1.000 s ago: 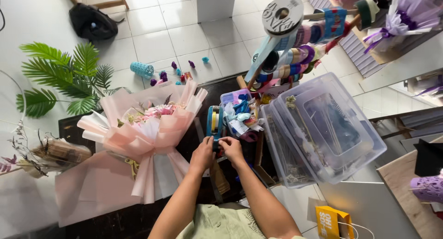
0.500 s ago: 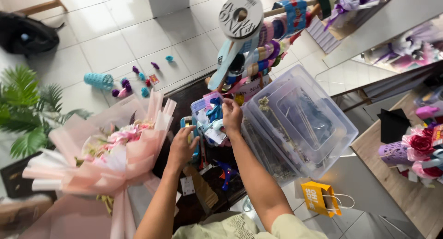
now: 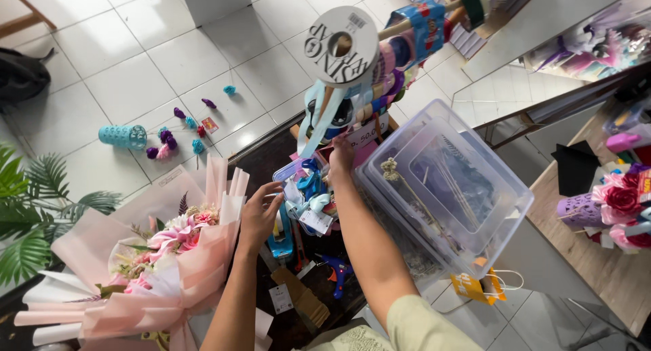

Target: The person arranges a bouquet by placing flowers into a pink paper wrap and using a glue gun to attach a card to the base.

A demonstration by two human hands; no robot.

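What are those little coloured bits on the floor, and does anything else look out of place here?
Small purple and teal pieces lie scattered on the white floor tiles, beside a teal perforated cylinder tipped on its side. They look dropped rather than stored. On the table, the ribbon box is a jumble under both hands.

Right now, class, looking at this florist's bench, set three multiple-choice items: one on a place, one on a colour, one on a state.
1. Where does the bouquet lie? A beside the left hand B inside the clear plastic bin C on the floor tiles
2. What colour is the bouquet's wrapping? A blue B pink C black
3. How is the right hand placed? A flat on the floor B gripping scissors C reaching up to the ribbon spools

Answers: 1 A, it lies just left of that hand. 2 B, pale pink paper surrounds the flowers. 3 C, its fingers touch ribbons under the rack.
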